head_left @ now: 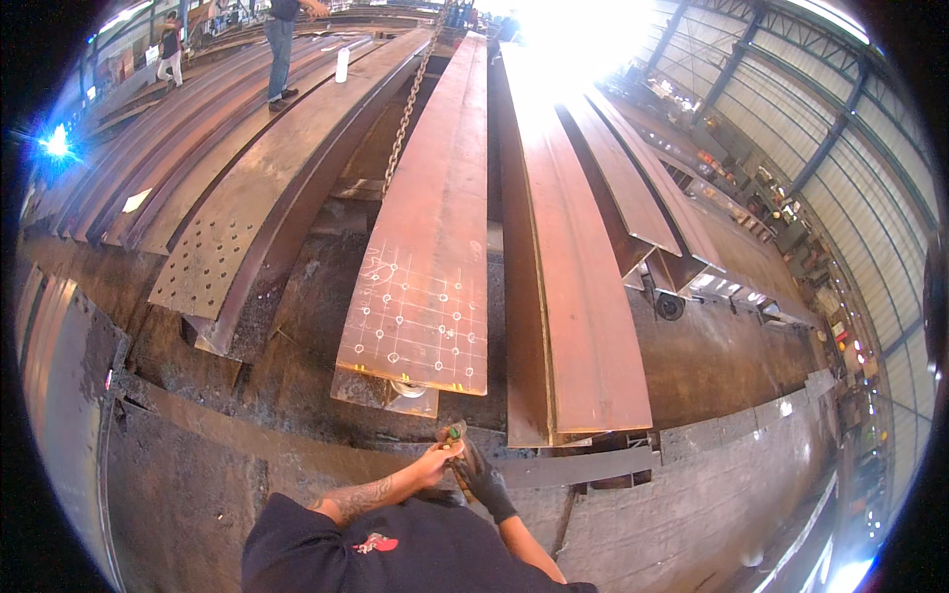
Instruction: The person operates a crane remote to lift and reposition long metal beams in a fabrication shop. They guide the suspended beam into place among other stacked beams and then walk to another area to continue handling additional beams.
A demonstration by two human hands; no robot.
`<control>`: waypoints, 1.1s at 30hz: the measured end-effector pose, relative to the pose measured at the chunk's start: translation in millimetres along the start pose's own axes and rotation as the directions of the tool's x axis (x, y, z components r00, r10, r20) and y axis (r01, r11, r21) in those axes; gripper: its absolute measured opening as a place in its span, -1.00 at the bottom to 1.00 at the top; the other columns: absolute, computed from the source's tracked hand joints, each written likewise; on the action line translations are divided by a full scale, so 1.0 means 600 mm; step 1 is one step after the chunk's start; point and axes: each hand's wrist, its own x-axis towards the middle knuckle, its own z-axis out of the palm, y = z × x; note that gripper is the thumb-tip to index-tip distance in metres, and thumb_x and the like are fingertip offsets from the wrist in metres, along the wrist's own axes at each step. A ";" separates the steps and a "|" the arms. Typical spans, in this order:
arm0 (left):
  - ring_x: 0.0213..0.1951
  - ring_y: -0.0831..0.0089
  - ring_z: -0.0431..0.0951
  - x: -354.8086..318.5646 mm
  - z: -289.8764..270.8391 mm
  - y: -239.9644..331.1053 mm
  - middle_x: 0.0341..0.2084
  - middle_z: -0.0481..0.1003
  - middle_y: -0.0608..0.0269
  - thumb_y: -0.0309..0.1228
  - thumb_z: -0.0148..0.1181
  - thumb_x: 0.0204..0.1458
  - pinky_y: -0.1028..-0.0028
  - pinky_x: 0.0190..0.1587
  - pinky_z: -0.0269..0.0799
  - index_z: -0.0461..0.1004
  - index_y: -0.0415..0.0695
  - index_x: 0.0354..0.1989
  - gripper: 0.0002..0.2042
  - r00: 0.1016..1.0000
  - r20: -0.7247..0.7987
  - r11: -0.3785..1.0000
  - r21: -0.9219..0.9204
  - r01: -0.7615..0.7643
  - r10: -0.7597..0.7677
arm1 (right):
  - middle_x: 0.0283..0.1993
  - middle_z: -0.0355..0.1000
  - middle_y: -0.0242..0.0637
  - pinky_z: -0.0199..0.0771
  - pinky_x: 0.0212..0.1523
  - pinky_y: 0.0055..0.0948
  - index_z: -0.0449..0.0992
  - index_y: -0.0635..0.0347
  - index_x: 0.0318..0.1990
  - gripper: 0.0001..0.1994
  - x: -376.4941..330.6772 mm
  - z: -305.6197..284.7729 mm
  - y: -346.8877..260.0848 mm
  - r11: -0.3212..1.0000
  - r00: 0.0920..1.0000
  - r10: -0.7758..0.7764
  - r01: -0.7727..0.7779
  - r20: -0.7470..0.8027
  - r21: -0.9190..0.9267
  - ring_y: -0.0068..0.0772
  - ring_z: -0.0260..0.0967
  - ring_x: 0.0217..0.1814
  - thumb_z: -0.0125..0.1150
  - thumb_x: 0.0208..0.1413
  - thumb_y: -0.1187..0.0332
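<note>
We face a corrugated wall [781, 109] and blue column [826, 140] at two o'clock, white glare [583, 40] near one, grimy floor [633, 534] at five.

At far left a welding arc [56, 141] is seen; a steel beam [259, 178] is pierced by round holes [204, 255], a white cylindrical container [342, 65] is set farther back, and pale wall panels [860, 203] are crossed by dark columns [733, 62]

No lettering is legible; white lines and circles [399, 320] mark the reddish beam [438, 212] just beyond the left hand [433, 465]
</note>
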 end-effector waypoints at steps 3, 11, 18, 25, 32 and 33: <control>-0.20 0.54 0.46 -0.005 -0.015 -0.002 -0.27 0.47 0.44 -0.27 0.26 0.04 0.47 -0.12 0.33 0.43 -0.04 -0.15 -0.75 1.000 0.001 1.000 -0.012 0.016 -0.016 | 0.07 0.36 0.10 0.38 -0.04 -0.12 0.18 0.08 0.26 -0.34 -0.006 0.000 -0.027 0.997 0.999 0.046 -0.047 0.015 0.055 0.16 0.33 0.08 0.11 0.08 -0.06; -0.22 0.56 0.45 -0.030 -0.012 0.019 -0.28 0.47 0.46 -0.25 0.25 0.05 0.50 -0.14 0.31 0.43 -0.03 -0.14 -0.75 0.999 -0.043 1.000 0.023 0.018 -0.017 | 0.08 0.35 0.09 0.38 0.00 -0.14 0.19 0.17 0.24 -0.32 0.002 0.052 0.020 0.995 0.996 0.085 -0.085 0.011 0.058 0.11 0.33 0.10 0.14 0.07 -0.06; -0.19 0.56 0.43 -0.033 -0.074 0.031 -0.26 0.44 0.47 -0.27 0.24 0.06 0.48 -0.10 0.29 0.42 -0.05 -0.12 -0.74 1.000 -0.001 1.000 -0.002 0.029 -0.029 | 0.14 0.31 0.06 0.37 0.02 -0.15 0.19 0.16 0.24 -0.32 0.014 0.078 -0.035 0.993 0.999 0.041 -0.043 0.024 0.107 0.07 0.32 0.14 0.16 0.06 -0.05; -0.09 0.52 0.42 -0.028 -0.120 0.041 -0.22 0.45 0.41 -0.40 0.24 0.05 0.42 0.01 0.27 0.41 -0.10 -0.07 -0.72 0.999 -0.029 0.997 0.074 -0.019 0.021 | 0.23 0.24 -0.01 0.32 0.09 -0.22 -0.01 0.10 0.35 -0.24 0.028 0.131 -0.027 0.989 1.000 -0.013 0.010 0.019 0.146 0.00 0.25 0.22 0.18 0.08 0.03; -0.19 0.53 0.44 -0.041 -0.191 0.066 -0.32 0.46 0.47 -0.34 0.20 0.08 0.45 -0.08 0.33 0.44 -0.04 -0.22 -0.85 0.999 -0.047 1.000 0.017 0.018 -0.018 | 0.24 0.22 0.01 0.33 0.08 -0.21 0.01 0.10 0.35 -0.25 0.057 0.200 -0.045 0.987 0.992 0.096 -0.104 0.078 0.118 0.03 0.25 0.22 0.19 0.07 0.05; -0.17 0.54 0.44 -0.043 -0.200 0.072 -0.30 0.46 0.47 -0.34 0.23 0.06 0.45 -0.07 0.31 0.45 -0.04 -0.18 -0.82 0.998 -0.052 0.999 0.022 0.025 -0.024 | 0.24 0.22 0.02 0.32 0.08 -0.22 0.03 0.11 0.34 -0.26 0.062 0.209 -0.049 0.989 0.997 0.063 -0.069 0.049 0.132 0.02 0.25 0.22 0.19 0.07 0.05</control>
